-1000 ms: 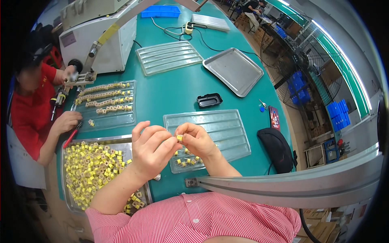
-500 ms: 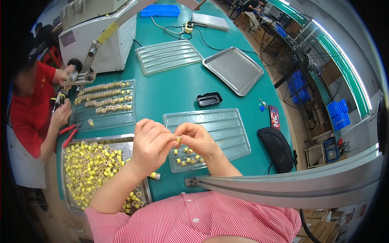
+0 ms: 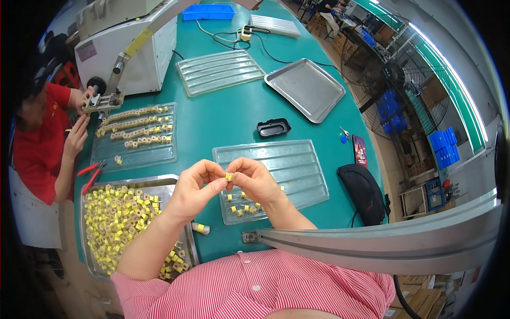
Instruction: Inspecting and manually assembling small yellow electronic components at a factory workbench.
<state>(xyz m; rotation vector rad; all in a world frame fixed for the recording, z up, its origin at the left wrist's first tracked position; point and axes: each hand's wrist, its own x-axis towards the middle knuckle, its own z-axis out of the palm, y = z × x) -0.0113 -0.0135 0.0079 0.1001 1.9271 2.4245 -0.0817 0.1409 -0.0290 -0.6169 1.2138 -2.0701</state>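
Between the fingertips of both my hands is a small yellow-taped coil point(image 3: 229, 176) with a pale bobbin. My left hand point(image 3: 194, 190) pinches it from the left and my right hand point(image 3: 255, 182) from the right, above a clear ribbed plastic tray point(image 3: 292, 165). Several similar coils lie in that tray's near-left part, partly behind my right hand. To the left, a metal tray point(image 3: 164, 182) holds a heap of loose yellow coils point(image 3: 117, 223), partly covered by my left forearm. Beside that tray lies a short whitish cylinder with a yellow end point(image 3: 201, 228).
At left a co-worker in red point(image 3: 37, 143) handles a machine fixture point(image 3: 103, 102); red-handled cutters point(image 3: 91, 175) lie nearby. Another ribbed tray point(image 3: 149, 143) holds rows of coils. A black holder point(image 3: 273, 127), metal tray point(image 3: 317, 80), black pouch point(image 3: 364, 194) and metal rail point(image 3: 372, 245) surround me.
My left hand has turned and lowered slightly, its fingers now less stacked over the coil, which shows more. The co-worker's hands have moved up to the fixture.
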